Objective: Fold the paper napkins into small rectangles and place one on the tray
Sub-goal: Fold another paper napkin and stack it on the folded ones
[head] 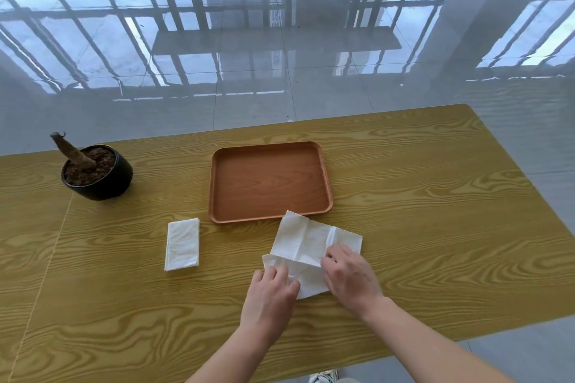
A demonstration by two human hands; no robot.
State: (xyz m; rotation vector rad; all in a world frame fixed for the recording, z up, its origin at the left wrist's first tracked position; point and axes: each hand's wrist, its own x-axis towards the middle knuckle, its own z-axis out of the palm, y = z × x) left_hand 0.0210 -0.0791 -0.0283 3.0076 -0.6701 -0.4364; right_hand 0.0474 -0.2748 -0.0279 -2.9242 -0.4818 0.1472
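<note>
A white paper napkin (306, 241) lies partly unfolded on the wooden table, its far corner overlapping the near rim of the brown tray (270, 218). My left hand (269, 297) pinches the napkin's near left part. My right hand (350, 275) grips its near edge at the right, with the fingers curled over the paper. A second napkin (182, 244), folded into a narrow rectangle, lies flat to the left of the tray's near corner. Nothing lies in the tray.
A black pot (99, 179) of soil with a cut stump stands at the back left of the yellow wood-grain table (435, 227). The table's far edge borders a glossy tiled floor, and its right edge slants close by.
</note>
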